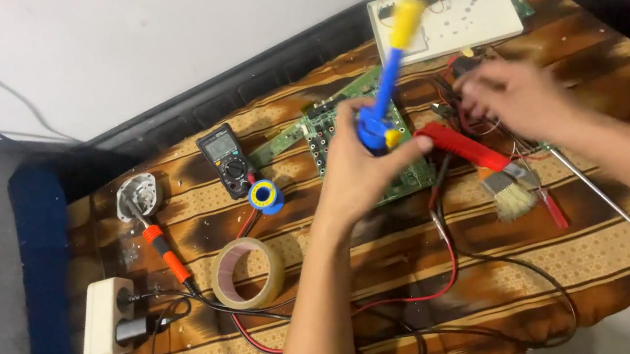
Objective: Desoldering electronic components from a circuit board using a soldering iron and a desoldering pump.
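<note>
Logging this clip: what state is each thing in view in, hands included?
Left hand: shut on blue-and-yellow pump, held tilted above green board.
Right hand: blurred, over wires; grip unclear.
Soldering iron: tip in its stand, cord leading to the socket block.
Socket block: adapter plugged in.
Multimeter: lying flat, screen unreadable.
Brush: lying flat.
Tape roll: lying flat.

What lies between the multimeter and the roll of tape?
In the head view, a blue-and-yellow solder spool lies between the multimeter and the tape roll.

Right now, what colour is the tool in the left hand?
The tool is blue with a yellow tip, seen in the head view.
</note>
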